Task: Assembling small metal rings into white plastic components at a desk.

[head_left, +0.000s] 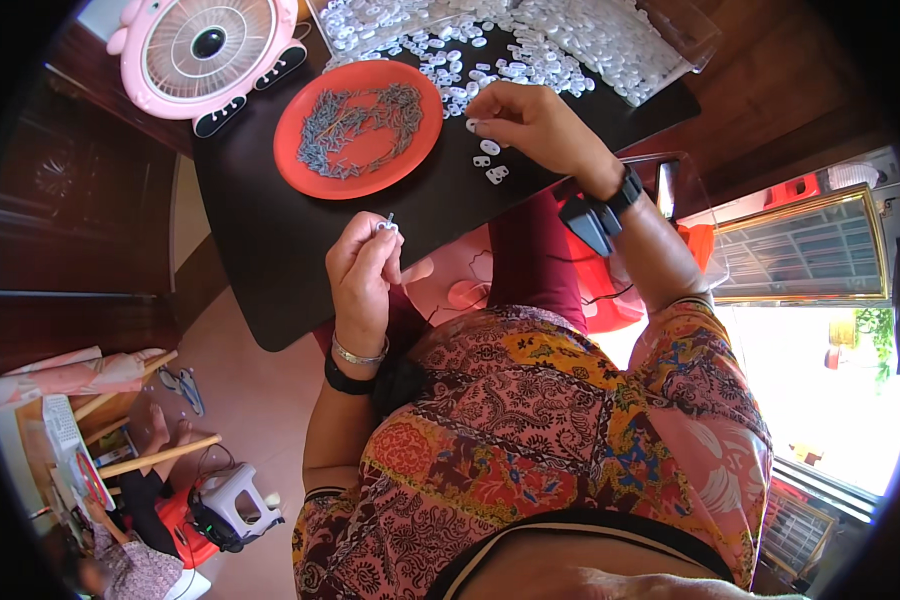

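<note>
Dark table [300, 260] with orange plate [305, 170] of grey pins [360, 118]; left hand [362, 270] pinching white clip [386, 227], right hand [530, 125] pinching another.

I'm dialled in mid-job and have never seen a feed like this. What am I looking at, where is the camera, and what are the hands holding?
There is no machine here: a person works with two bare hands. The one picture comes from a fisheye camera on their head, looking down, so edges bend. On the black board lie a red plate of small grey metal pieces, a heap of small white plastic parts and a pink fan. The left hand pinches one white part with a pin in a closed grip. The right hand touches loose white parts.
</note>
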A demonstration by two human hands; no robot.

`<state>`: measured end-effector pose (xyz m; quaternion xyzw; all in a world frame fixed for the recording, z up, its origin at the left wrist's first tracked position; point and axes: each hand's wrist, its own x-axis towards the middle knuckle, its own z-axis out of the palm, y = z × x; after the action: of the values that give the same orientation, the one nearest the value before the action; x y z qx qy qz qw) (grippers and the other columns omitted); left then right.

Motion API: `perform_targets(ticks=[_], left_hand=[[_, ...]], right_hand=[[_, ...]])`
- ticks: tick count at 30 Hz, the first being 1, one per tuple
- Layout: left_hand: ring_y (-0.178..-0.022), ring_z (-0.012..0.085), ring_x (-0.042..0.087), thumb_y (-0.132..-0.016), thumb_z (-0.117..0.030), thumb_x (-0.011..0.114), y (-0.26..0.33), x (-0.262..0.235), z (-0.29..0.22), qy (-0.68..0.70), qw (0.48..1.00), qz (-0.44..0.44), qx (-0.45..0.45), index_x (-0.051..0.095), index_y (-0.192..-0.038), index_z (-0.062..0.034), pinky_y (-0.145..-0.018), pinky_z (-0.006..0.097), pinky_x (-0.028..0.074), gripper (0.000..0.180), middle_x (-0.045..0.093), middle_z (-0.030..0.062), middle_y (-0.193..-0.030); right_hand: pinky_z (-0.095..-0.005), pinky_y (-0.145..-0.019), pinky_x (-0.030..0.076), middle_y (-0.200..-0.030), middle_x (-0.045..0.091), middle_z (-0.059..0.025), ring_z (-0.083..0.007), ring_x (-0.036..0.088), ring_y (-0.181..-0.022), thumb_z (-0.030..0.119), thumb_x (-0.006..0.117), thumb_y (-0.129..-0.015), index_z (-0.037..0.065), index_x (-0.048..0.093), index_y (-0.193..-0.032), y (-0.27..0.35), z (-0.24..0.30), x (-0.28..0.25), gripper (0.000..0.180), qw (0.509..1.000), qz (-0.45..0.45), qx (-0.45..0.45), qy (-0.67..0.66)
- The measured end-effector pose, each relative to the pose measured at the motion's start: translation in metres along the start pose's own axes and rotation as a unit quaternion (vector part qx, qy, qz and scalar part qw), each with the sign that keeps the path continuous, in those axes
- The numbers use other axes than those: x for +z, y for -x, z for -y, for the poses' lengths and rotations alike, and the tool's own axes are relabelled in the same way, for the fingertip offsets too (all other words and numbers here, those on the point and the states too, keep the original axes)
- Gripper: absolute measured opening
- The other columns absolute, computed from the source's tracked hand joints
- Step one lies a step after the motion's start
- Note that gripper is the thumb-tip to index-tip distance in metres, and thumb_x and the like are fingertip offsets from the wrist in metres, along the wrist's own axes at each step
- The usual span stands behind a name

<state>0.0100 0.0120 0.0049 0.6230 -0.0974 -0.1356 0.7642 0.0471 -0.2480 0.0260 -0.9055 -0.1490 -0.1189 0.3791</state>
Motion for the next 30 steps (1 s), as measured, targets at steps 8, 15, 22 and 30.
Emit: perform_targets(ticks=[8,15,22,30], left_hand=[[-0.05,0.005,0.038,-0.09,-0.013,0.045,0.004,0.01,-0.01,0.024,0.998,0.049,0.003,0.049,-0.078,-0.0025,-0.05,0.02,0.038,0.016,0.046,0.0005,-0.063],[-0.052,0.0111,0.042,-0.09,-0.017,0.042,0.001,0.01,-0.001,0.028,0.997,0.067,0.014,0.048,-0.08,-0.002,-0.047,0.022,0.03,0.019,0.047,0.004,-0.063],[-0.052,0.0127,0.044,-0.091,-0.018,0.042,0.002,0.014,0.0,0.063,0.996,0.061,0.024,0.048,-0.08,-0.0018,-0.048,0.023,0.033,0.021,0.048,0.0063,-0.064],[-0.052,0.0135,0.044,-0.09,-0.018,0.042,0.0,0.015,0.002,0.057,0.996,0.068,0.021,0.049,-0.08,-0.0012,-0.048,0.023,0.034,0.021,0.049,0.007,-0.064]], right_hand=[[-0.0212,-0.069,0.05,-0.088,0.062,-0.0022,-0.0075,0.06,-0.075,-0.001,0.06,-0.087,0.001,0.06,-0.105,0.039,0.058,0.034,0.018,0.862,0.022,0.133,-0.488],[-0.0222,-0.07,0.051,-0.09,0.063,-0.004,-0.0091,0.061,-0.077,0.0,0.059,-0.088,0.0,0.06,-0.105,0.048,0.06,0.061,0.017,0.827,0.052,0.157,-0.538],[-0.0173,-0.064,0.049,-0.089,0.064,-0.0016,-0.0036,0.058,-0.071,0.003,0.06,-0.089,0.001,0.062,-0.105,0.049,0.05,0.074,0.016,0.792,0.055,0.135,-0.593],[-0.0197,-0.07,0.05,-0.088,0.065,-0.0022,-0.006,0.061,-0.078,0.003,0.061,-0.088,0.001,0.062,-0.101,0.05,0.061,0.064,0.013,0.847,0.005,0.095,-0.524]])
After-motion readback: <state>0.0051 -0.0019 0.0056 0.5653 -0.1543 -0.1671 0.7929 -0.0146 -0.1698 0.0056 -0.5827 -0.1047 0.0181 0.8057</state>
